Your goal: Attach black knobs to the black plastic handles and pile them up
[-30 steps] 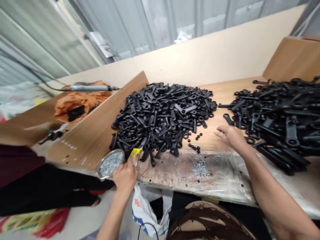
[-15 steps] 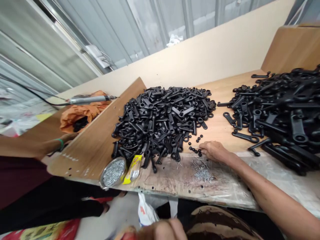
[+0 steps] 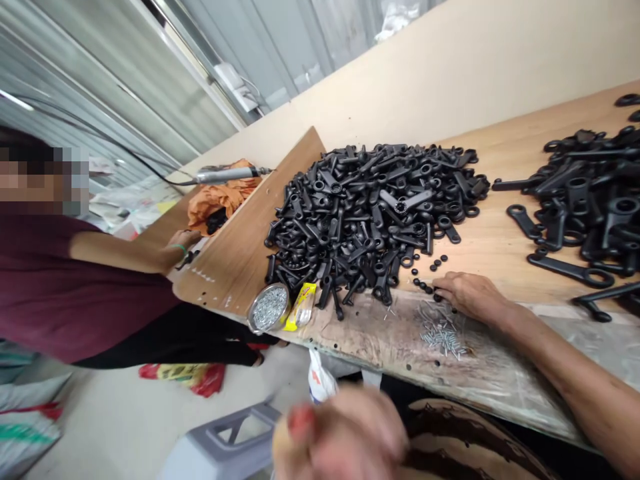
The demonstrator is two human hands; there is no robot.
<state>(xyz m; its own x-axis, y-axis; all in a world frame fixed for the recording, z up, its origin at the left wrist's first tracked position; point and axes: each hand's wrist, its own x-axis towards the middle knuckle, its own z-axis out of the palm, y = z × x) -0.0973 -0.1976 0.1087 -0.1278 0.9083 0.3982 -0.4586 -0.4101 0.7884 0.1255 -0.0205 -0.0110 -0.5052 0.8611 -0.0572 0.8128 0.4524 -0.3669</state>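
A metal wall (image 3: pixel 280 40) stands behind the wooden tabletop (image 3: pixel 500 250). Black handles (image 3: pixel 360 207) lie heaped mid-table; near the front edge is a yellow packet (image 3: pixel 301 307), print unreadable. The right hand (image 3: pixel 470 295), fingers bent, is at small black caps (image 3: pixel 423 286); the left hand (image 3: pixel 345 433) blurs before that edge. I cannot tell whether either grips anything.

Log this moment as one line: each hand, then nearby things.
right hand: fingertips at small black discs | left hand: near camera, blurred, grip unclear | nearby: loose metal pins, black lever pile, yellow packet
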